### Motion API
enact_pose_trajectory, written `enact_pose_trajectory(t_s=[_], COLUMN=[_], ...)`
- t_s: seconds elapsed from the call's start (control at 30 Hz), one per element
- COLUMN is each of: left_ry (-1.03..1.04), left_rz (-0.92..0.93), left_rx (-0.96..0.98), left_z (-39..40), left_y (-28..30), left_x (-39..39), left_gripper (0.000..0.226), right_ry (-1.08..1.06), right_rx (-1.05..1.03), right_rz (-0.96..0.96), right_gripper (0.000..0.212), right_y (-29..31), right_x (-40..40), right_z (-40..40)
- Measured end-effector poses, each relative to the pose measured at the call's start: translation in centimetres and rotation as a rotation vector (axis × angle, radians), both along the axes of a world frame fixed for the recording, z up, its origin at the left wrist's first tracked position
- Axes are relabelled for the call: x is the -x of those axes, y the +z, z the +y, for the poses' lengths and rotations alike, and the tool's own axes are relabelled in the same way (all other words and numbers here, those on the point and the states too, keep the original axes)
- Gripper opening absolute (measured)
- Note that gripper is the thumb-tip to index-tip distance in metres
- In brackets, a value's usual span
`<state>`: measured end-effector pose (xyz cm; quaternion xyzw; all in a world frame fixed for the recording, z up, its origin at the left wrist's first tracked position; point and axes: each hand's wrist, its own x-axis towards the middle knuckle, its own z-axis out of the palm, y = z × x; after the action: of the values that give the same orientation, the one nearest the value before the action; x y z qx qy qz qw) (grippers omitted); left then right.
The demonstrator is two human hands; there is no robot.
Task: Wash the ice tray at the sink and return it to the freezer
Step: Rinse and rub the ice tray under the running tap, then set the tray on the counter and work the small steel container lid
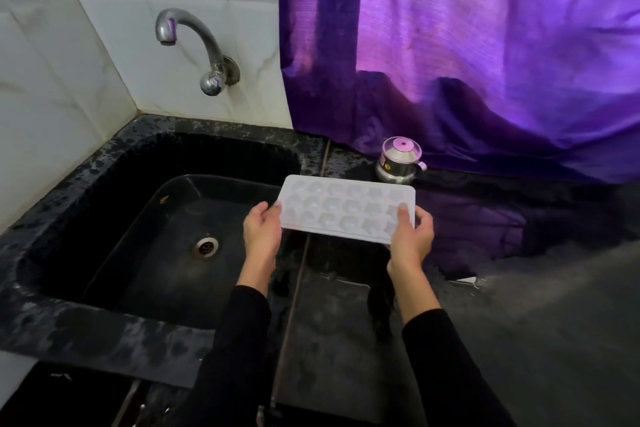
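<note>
Black bench, dark sink [86,205] lying left. I held the ice tray [346,210] level, long axis crosswise, left hand [261,236] and right hand [410,241] gripping its ends; tap [194,42] up-left, nearer my left.

White ice tray [346,210]; black sink [114,218]; purple curtain [467,45]

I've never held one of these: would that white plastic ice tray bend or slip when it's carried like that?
The white plastic ice tray probably stays fairly stiff: gripped only at its ends by the left hand and right hand, it shows no sag. It looks light, its pockets seemingly empty.
</note>
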<state>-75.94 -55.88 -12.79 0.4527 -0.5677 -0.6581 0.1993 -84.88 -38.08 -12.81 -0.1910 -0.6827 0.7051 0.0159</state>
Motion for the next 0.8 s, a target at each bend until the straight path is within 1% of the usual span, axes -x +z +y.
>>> enact_pose_trajectory(t_s=[0.07,0.17,0.23,0.3,0.33,0.4,0.47,0.53,0.63,0.73,0.8], left_ry=[-0.037,-0.088,-0.098,-0.111,-0.116,-0.120,-0.114,-0.104,-0.094,-0.080,-0.089], left_rz=[-0.039,-0.083,-0.095,-0.103,-0.109,-0.139,-0.170,-0.201,-0.233,-0.260,-0.281], left_rx=[0.036,0.078,0.094,0.110,0.126,0.150,0.166,0.173,0.186,0.188,0.229], left_z=[1.5,3.6,4.7,5.6,5.9,6.3,6.6,6.7,7.0,7.0,7.2], left_y=[-0.3,-0.9,-1.4,-1.7,-1.8,-2.0,-2.0,-2.2,-2.4,-2.4,-1.9], left_x=[0.2,0.6,0.9,1.1,1.2,1.4,1.5,1.7,1.8,1.8,1.9], left_gripper=[0.054,0.047,0.039,0.024,0.023,0.022,0.029,0.036,0.040,0.040,0.038], right_ry=[-0.019,-0.011,-0.013,-0.002,0.011,0.045,0.085,0.113,0.135,0.139,0.124], right_rx=[-0.058,-0.200,-0.285,-0.403,-0.474,-0.597,-0.673,-0.703,-0.727,-0.761,-0.782], right_rz=[-0.014,-0.027,-0.033,-0.052,-0.066,-0.074,-0.080,-0.093,-0.102,-0.114,-0.108], right_gripper=[0.015,0.026,0.030,0.033,0.033,0.034,0.036,0.037,0.037,0.037,0.040], right_y=[-0.5,-1.5,-2.4,-2.9,-3.0,-3.1,-3.2,-3.5,-4.0,-4.1,-3.9], right_x=[0.4,1.0,1.4,1.4,1.4,1.3,1.4,1.6,2.0,2.1,2.2], right_z=[2.4,5.2,6.3,7.1,7.4,8.1,8.5,8.7,8.9,8.9,8.8])
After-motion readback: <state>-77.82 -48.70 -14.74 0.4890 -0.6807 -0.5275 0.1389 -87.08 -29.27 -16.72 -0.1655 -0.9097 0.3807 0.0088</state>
